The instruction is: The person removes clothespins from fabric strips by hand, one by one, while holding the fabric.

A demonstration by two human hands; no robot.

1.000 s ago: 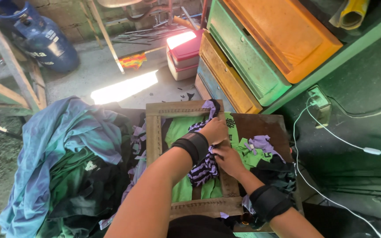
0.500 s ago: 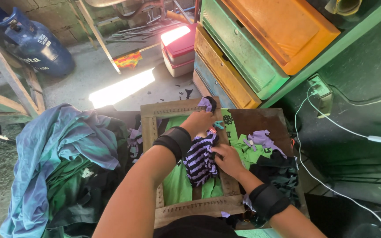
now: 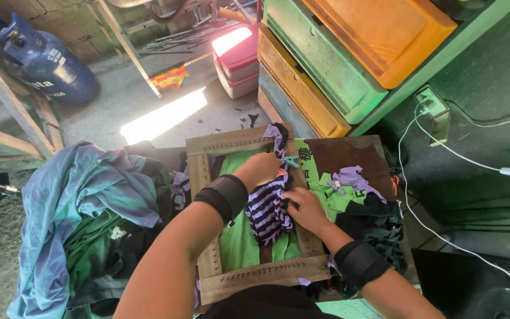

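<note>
A square wooden frame (image 3: 208,177) with rows of nails along its edges lies in front of me on a brown board (image 3: 349,152). Green cloth strips are stretched across it. A woven patch of purple and black cloth strips (image 3: 268,208) fills its middle right. My left hand (image 3: 261,168) is curled over the upper part of that patch, near a purple strip (image 3: 278,137) hanging over the far bar. My right hand (image 3: 304,208) pinches the patch's right edge by the frame's right bar. Both wrists wear black bands.
A heap of blue and green clothes (image 3: 84,224) lies left of the frame. Loose purple, green and dark scraps (image 3: 355,189) sit on the right. Stacked green and orange crates (image 3: 349,53) stand behind, a blue gas cylinder (image 3: 36,59) at far left, white cables (image 3: 461,159) at right.
The view has shifted slightly. My hands stay on the purple and black weave, with the left hand moved a little down from the far bar.
</note>
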